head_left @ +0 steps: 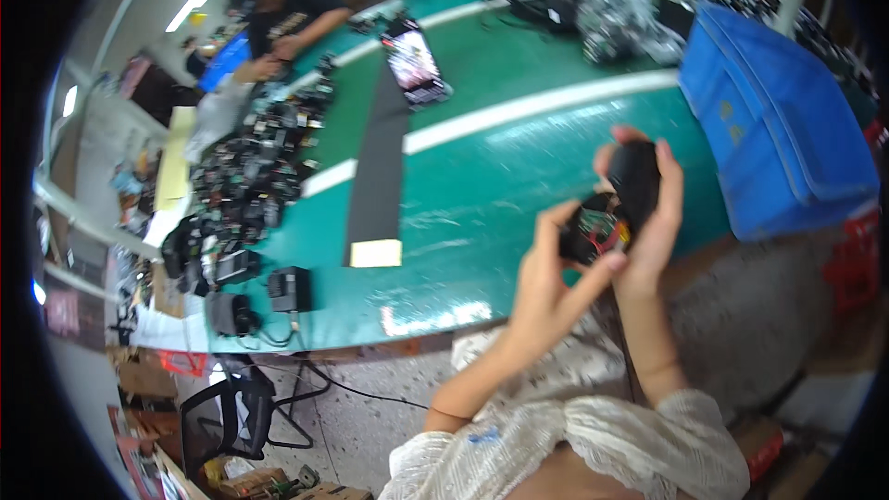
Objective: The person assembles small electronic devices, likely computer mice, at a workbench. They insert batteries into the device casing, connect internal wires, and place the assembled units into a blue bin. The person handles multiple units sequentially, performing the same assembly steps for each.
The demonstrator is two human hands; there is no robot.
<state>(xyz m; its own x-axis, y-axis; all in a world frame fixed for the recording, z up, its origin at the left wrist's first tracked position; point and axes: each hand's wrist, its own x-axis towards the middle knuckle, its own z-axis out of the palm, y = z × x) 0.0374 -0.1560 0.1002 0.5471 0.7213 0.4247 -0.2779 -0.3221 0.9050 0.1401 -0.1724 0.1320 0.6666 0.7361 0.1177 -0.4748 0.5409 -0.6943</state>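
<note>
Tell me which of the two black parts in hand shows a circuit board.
The lower part, in the left hand: a green board and wires show inside. The upper part, in the right hand, shows only plain black.

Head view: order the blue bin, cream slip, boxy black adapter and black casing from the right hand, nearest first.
From the right hand:
1. Black casing: in its grip
2. Blue bin: just right
3. Cream slip: left, at the dark strip's end
4. Boxy black adapter: farther left
</note>
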